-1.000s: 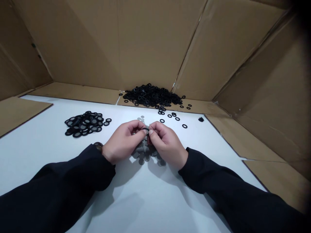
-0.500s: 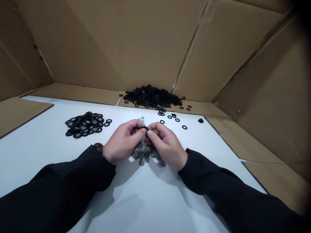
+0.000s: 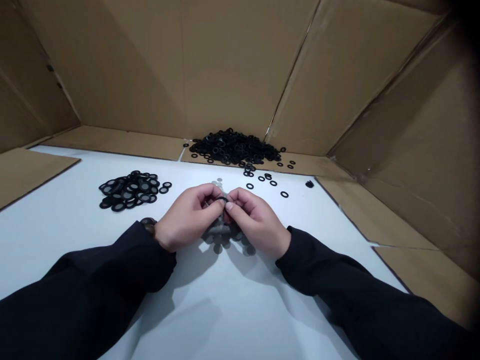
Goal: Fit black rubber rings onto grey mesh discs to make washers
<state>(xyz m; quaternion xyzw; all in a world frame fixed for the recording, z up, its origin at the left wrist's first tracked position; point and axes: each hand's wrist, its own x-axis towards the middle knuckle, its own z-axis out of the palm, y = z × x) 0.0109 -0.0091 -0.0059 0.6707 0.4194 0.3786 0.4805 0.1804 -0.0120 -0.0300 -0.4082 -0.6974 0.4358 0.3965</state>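
Between my two hands a small black rubber ring (image 3: 222, 199) is pinched, held above the white table. My left hand (image 3: 190, 216) grips its left side with thumb and fingers. On the opposite side, the thumb and fingers of my right hand (image 3: 256, 220) close on it. Whether a disc sits inside the ring is hidden by the fingertips. Below and behind the hands lie several thin grey mesh-like discs (image 3: 218, 248), partly covered by them. Off to the left is a heap of black rings with grey discs in them (image 3: 129, 190).
A large pile of black rings (image 3: 232, 147) rests on the cardboard at the back, with several loose rings (image 3: 273, 183) in front. A small black clump (image 3: 309, 184) lies to the right. Cardboard walls (image 3: 232, 65) enclose the white tabletop (image 3: 210, 310) at the back and sides.
Both hands keep their pinch on the ring, with only a slight shift of the fingers. The whole view has moved a little; the piles look the same.
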